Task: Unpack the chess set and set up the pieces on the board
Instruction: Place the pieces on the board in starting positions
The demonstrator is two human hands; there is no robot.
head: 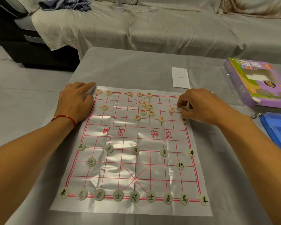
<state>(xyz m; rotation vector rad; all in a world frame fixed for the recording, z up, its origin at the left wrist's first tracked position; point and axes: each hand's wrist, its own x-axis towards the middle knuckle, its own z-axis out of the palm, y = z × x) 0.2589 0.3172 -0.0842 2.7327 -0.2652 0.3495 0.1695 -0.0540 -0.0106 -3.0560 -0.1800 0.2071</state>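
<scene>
Nearest you, the black pieces [134,196] already sit in their rows along the near half of the board [136,169], well back from both sets of fingers, so nothing there needs handling.

Farther out, the red side is half done. A loose cluster of red pieces [147,108] lies toward the middle of the board from your right fingertips, and some of the far row is filled.

Your right hand [206,106] is the working one and by far the nearer to that cluster. Its fingers are curled down with thumb and forefinger closed to a pinch on a red piece [183,108] at the board's far right; another red disc [171,109] lies just beside the fingertips, on the inward side. The pieces are round, so no axis matters, only which grid point you aim for.

Your left hand [76,101] rests flat at the far left corner, fingers relaxed and holding nothing, pressing the sheet's edge. A red piece [98,91] sits just beyond its fingertips.
</scene>
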